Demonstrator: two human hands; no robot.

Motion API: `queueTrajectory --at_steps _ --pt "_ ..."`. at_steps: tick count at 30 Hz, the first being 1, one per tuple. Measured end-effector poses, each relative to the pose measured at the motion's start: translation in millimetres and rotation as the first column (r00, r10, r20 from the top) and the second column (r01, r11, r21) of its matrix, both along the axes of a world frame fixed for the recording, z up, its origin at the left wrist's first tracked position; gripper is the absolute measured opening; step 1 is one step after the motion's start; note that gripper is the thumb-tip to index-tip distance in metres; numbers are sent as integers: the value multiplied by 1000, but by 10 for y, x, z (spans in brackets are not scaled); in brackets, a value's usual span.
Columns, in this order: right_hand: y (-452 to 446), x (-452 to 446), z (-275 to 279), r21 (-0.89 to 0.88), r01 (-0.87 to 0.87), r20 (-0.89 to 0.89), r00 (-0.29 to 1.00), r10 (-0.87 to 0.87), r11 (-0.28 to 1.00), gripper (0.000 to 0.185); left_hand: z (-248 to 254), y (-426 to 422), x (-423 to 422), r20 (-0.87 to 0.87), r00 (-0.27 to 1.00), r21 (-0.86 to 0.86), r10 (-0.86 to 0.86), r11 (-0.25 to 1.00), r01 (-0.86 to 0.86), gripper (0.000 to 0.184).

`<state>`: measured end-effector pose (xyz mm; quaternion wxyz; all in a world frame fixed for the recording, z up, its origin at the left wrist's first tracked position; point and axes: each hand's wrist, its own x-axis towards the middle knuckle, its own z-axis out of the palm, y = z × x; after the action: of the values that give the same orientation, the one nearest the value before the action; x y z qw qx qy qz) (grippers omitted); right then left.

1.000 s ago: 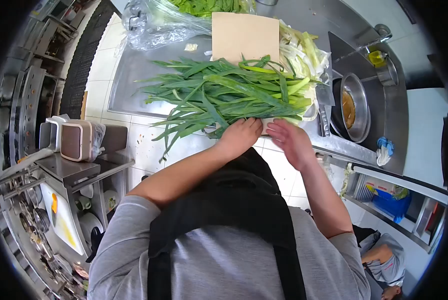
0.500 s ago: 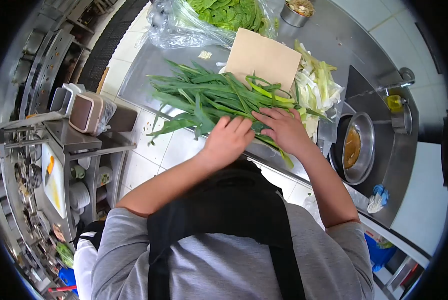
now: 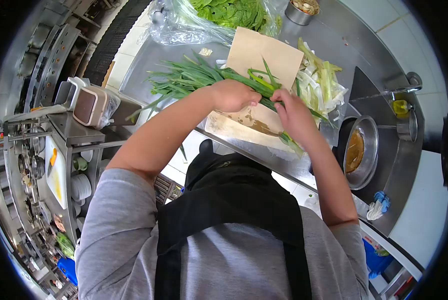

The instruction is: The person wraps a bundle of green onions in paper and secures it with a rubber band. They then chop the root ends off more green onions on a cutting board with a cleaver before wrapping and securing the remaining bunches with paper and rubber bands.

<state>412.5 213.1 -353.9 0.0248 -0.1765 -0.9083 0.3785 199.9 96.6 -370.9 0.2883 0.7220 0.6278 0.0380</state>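
"What do you grasp?"
"Your left hand (image 3: pixel 235 95): curled around the green stalks (image 3: pixel 196 75). Your right hand (image 3: pixel 296 116): pinching the same bunch, farther right."
"Stalks' location?"
"Across your desk (image 3: pixel 329 27), beyond the stained board (image 3: pixel 226 126), partly over the brown sheet (image 3: pixel 265 50); pale trimmings (image 3: pixel 321 82) beside it."

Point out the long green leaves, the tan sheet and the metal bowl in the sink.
Long green leaves (image 3: pixel 200 75): head view, on the leafy spread.
Tan sheet (image 3: pixel 265 56): head view, on its flat face.
Metal bowl (image 3: pixel 369 148): head view, on its inner wall.
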Motion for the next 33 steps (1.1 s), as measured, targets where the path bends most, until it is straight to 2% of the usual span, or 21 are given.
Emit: queueTrajectory --at_steps 1,2,4,5,7,9,11,12,13,14,15,16,17,19,20,22,26,29,31,32,33 --pt "-95 54 74 368 -65 37 998 55 928 44 3 28 -26 3 1000 3 -7 1000 7 18" --pt "-286 98 79 368 -60 42 998 47 928 44 -16 57 -65 22 999 -8 -40 999 40 18" --pt "-700 125 11 644 -37 15 999 36 764 77 -70 102 -115 49 995 -17 -83 996 84 19" --pt "-743 94 -79 647 -31 20 1000 24 762 77 -95 136 -137 82 995 -46 -64 997 68 19" --pt "-715 -37 -303 781 22 80 988 -135 624 104 -151 175 -173 114 992 -61 -50 996 57 19" --pt "-569 -117 -394 788 15 75 990 -121 616 102 -203 142 -189 172 985 37 18 999 -25 17" --pt "-518 -173 -418 738 -73 219 966 -136 671 97 -171 59 -149 241 966 80 92 990 -114 19" --pt "-501 -195 -330 722 -86 226 967 -117 686 91 -147 10 -111 311 937 118 159 972 -204 22" --pt "-453 -223 -302 727 -81 224 967 -124 682 91 -126 -68 -51 310 938 125 152 972 -198 22" --pt "-389 -249 -280 676 -111 271 957 -106 729 86 -141 -180 40 55 987 518 149 841 -156 30" --pt "-332 -258 -264 616 -141 321 944 -83 775 81 -194 -307 143 -179 954 806 241 591 2 40" --pt "-281 -267 -252 619 -140 323 942 -88 773 81 -338 -444 225 -152 965 791 214 611 -11 70" --pt "-233 -280 -245 612 -137 284 957 -55 779 79 -346 -477 228 -150 966 792 210 610 -10 70" --pt "-112 -330 -241 601 -143 248 969 -13 786 77 -371 -545 220 -328 920 636 215 771 47 90" --pt "-10 -381 -230 498 -184 288 957 39 848 75 -369 -486 168 -364 907 658 212 748 89 98" --pt "149 -540 -108 282 -232 396 912 108 931 73 -401 -369 112 -331 920 627 208 777 50 96" --pt "344 -659 -130 147 -247 416 894 167 958 73 -382 -138 12 -314 931 516 185 857 4 82" --pt "211 -523 -136 232 -165 380 922 67 959 79 -307 -61 -35 -311 943 418 120 908 22 78" --pt "24 -322 -265 672 -42 92 995 -27 739 87 -285 18 -80 -308 945 385 105 923 23 78" --pt "-116 -265 -286 748 -25 87 994 -61 663 92 -259 72 -120 -287 955 338 77 941 26 77" --pt "-248 -275 -274 746 -34 93 994 -53 665 92 -239 113 -152 -262 964 287 49 957 29 76"
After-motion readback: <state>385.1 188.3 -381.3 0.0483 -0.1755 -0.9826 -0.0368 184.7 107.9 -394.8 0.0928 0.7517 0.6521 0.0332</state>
